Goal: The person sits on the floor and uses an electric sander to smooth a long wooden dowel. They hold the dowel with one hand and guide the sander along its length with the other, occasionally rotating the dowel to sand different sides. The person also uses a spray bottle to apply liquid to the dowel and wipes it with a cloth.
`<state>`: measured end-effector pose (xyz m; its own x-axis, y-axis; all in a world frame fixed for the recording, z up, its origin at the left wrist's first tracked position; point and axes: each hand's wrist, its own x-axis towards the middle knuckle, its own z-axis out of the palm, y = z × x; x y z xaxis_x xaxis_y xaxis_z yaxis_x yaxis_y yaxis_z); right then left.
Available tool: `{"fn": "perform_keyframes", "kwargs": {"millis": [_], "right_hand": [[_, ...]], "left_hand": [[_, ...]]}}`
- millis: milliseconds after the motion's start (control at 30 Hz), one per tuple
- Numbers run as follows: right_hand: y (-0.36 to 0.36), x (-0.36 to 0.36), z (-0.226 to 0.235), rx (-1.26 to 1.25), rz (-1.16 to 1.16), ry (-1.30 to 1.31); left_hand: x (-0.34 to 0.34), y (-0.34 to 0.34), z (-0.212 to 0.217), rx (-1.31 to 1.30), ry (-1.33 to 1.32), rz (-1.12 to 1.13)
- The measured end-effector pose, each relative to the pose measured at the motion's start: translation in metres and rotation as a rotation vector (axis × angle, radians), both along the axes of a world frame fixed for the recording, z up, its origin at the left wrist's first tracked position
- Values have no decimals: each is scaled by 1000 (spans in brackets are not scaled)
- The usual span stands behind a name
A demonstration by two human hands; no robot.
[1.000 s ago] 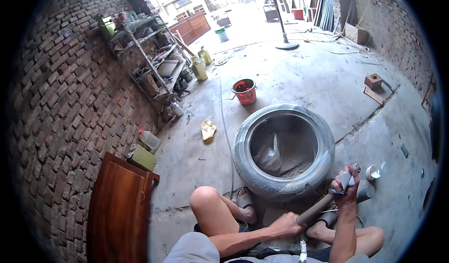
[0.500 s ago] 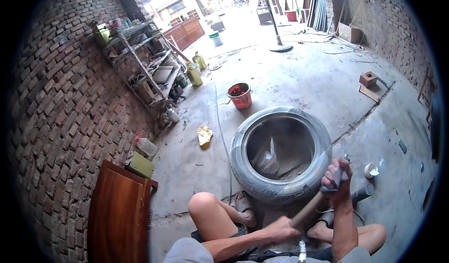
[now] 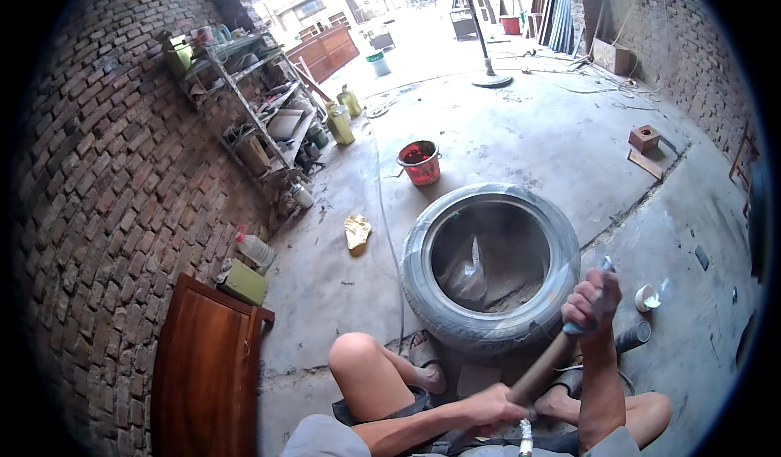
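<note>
My left hand (image 3: 492, 406) is closed round the lower part of a curved brown wooden bar (image 3: 541, 369), low in front of me. The bar slants up to the right, between my bent legs. Its upper end is wrapped by my right hand (image 3: 591, 301), whose fingers press a folded grey-blue sheet (image 3: 574, 328) against the wood. Whether the sheet is cloth or sandpaper I cannot tell. Just beyond my hands a worn tire (image 3: 423, 306) lies flat on the floor, a clear plastic bag (image 3: 467, 278) inside its ring.
A red bucket (image 3: 421, 164) stands beyond the tire; a yellow cloth (image 3: 356, 231) lies left of it. Right of my right hand are a white cup (image 3: 647, 298) and a dark cylinder (image 3: 632, 337). A wooden panel (image 3: 207, 367) and a cluttered shelf (image 3: 252, 103) line the left brick wall.
My right hand has moved slightly up and to the right along the bar with the sheet. My left hand keeps its hold, a little lower.
</note>
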<state>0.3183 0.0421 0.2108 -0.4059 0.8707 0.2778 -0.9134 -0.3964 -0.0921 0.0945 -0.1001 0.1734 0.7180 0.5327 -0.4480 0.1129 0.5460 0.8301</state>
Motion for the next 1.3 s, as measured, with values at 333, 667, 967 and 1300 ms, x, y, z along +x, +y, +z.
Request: {"fn": "perform_keyframes", "kwargs": {"millis": [333,667,967,1300], "right_hand": [[18,-12,-26,-599,-561,-720],[7,-20,23,-258,-344,-799],[2,-14,45,295,204,28],[9,-34,-3,-573,-574,-767]], "left_hand": [[-11,49,-18,988,1063,175],[-2,28,9,289,332,111],[-4,-3,65,-238,48,-88],[-13,33,-31,923,765,334]]}}
